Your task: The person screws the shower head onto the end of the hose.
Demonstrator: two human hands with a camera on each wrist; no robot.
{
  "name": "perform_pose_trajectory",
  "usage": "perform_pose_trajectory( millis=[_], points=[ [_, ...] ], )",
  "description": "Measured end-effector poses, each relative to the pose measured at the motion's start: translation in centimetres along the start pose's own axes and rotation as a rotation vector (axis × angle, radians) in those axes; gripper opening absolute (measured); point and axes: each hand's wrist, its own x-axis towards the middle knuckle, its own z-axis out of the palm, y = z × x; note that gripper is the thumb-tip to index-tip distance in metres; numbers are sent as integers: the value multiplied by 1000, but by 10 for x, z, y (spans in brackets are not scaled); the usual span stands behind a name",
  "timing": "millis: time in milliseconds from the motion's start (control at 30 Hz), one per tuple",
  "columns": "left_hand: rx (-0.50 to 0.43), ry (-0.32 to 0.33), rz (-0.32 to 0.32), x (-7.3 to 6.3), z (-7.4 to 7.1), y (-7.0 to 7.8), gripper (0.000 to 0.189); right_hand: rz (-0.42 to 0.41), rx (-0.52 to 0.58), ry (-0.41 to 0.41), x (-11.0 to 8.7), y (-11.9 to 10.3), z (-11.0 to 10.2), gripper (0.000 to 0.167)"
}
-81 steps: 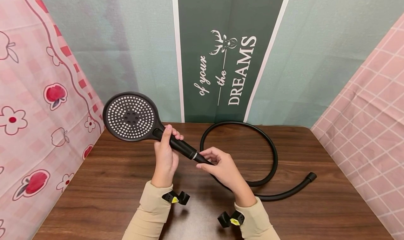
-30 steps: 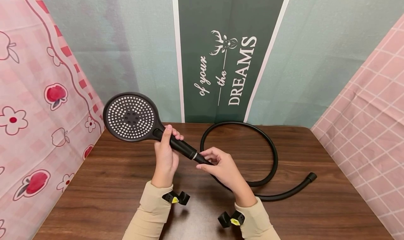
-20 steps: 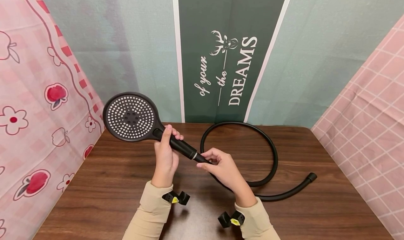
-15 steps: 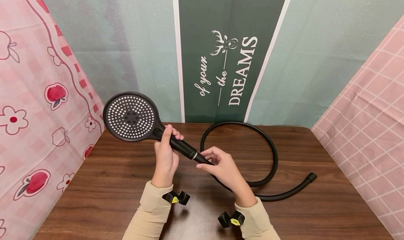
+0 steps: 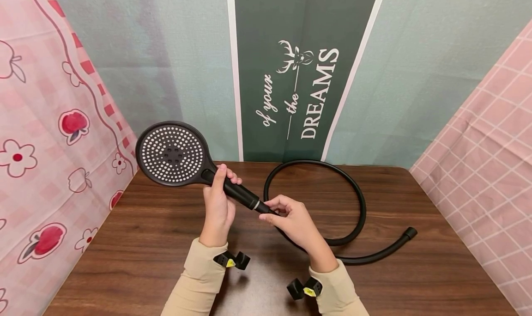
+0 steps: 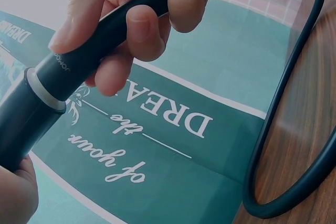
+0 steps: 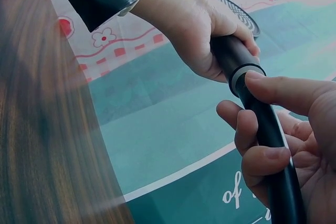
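Observation:
My left hand (image 5: 218,209) grips the handle of a black shower head (image 5: 171,154), thumb along its front. The round face with white nozzles tilts up to the left, above the table. At the handle's lower end, my right hand (image 5: 296,219) holds the black end fitting of a shower hose (image 5: 360,200), thumb and fingers around it. A silver ring shows between handle and fitting in both wrist views. In the right wrist view the fitting (image 7: 262,119) lines up with the handle (image 7: 231,53); the thread inside is hidden. Lettering marks the fitting (image 6: 73,61) in the left wrist view.
The hose loops over the brown wooden table (image 5: 137,260), and its free end (image 5: 410,233) lies at the right. A green cloth backdrop (image 5: 274,25) stands behind, with pink cloths at both sides. Each wrist wears a small black camera (image 5: 241,260).
My right fingertips shift very slightly on the hose fitting. The shower head, my left hand and the loop of hose keep their places.

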Motion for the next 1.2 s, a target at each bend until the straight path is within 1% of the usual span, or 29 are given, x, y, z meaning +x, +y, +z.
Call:
perform_pose_trajectory(
  millis=[200,533,767,867,1067,1200],
  points=[
    [-1,2,-6,0,1,0,8,-27,-30,18,1,0,0,27],
    [0,5,-9,0,1,1,9,14,-9,-14,-1,-1,-1,26],
    [-2,1,-9,-1,2,1,9,-33,-35,20,1,1,0,29],
    [2,3,-11,-1,2,1,9,-32,-33,25,1,2,1,27],
    [7,7,-8,0,1,0,10,11,-5,11,0,0,1,22],
    [7,9,-5,0,1,1,10,3,-1,5,-1,0,0,20]
  ],
)
